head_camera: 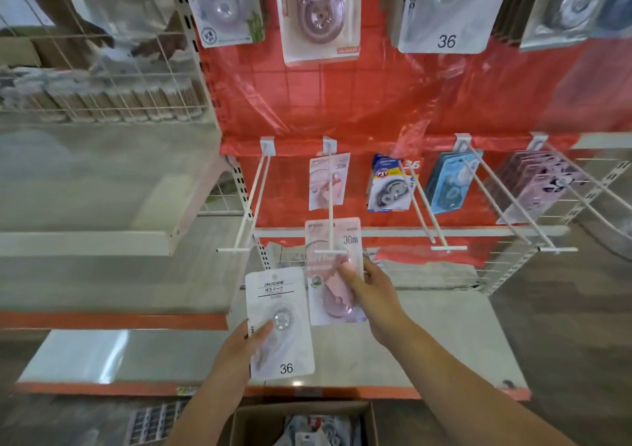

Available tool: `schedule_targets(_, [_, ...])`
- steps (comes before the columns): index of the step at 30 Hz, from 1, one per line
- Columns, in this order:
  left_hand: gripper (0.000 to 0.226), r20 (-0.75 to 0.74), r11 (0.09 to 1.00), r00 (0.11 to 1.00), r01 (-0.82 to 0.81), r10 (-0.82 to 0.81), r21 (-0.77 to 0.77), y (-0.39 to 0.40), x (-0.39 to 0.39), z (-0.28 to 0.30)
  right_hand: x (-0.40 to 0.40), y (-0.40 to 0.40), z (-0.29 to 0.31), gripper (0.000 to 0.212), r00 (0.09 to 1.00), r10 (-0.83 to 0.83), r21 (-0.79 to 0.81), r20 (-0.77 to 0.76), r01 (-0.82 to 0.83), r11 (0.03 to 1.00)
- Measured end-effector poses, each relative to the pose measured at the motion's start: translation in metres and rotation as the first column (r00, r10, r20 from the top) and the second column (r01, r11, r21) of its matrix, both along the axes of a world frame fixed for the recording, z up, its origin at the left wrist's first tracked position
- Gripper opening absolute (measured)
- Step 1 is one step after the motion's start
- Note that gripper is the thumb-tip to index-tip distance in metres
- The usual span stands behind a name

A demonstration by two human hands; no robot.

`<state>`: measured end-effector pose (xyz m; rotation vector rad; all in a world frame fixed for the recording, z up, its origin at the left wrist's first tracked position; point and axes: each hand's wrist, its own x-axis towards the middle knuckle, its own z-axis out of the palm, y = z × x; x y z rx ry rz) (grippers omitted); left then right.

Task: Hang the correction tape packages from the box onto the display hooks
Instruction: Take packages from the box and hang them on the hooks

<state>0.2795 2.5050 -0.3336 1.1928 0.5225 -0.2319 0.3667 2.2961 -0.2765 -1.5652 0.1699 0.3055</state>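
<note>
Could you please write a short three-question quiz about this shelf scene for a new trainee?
1. True or false: the left hand holds the white card package printed "36".
2. Which white wire display hook carries nothing?
A. the far-left hook
B. the hook holding the blue card packages
C. the hook holding the purple card packages
3. Fill in: the right hand holds a pink card package printed "____".

Key: 1 true; 2 A; 3 30m. That pink package sits at the front tip of the second hook, where another pink one already hangs. The brown cardboard box lies below.
</note>
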Motion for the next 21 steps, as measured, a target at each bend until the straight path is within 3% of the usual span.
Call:
schedule_targets(3, [0.056, -0.005, 1.000, 1.000, -0.018, 0.018, -0.015, 0.003, 0.002, -0.004, 0.037, 0.007, -0.001, 0.026, 0.997, -0.070, -0.085, -0.025, 0.068, 0.994])
schedule_targets(10, [0.055, 0.002, 1.000, 1.000, -0.001, 0.001, 0.010, 0.006, 0.017, -0.005, 0.133, 0.028, -0.008, 0.054, 0.981, -0.183, -0.076, -0.071, 0.177, 0.981])
schedule_targets(13, [0.046, 0.007, 1.000, 1.000, -0.006, 0.006, 0.015, 0.006, 0.024, -0.004, 0.152, 0.040, -0.008, 0.052, 0.975, -0.206, -0.054, -0.081, 0.202, 0.978])
schedule_targets(17, [0.055, -0.027, 0.997, 0.999, -0.030, 0.031, 0.066, 0.004, 0.031, -0.012, 0.166, 0.050, -0.015, 0.053, 0.972, -0.223, -0.143, -0.068, 0.212, 0.967])
schedule_targets(21, [0.038, -0.085, 0.996, 0.995, -0.040, 0.047, 0.077, 0.000, 0.030, -0.020, 0.159, 0.053, -0.027, 0.023, 0.977, -0.210, -0.206, -0.031, 0.200, 0.958])
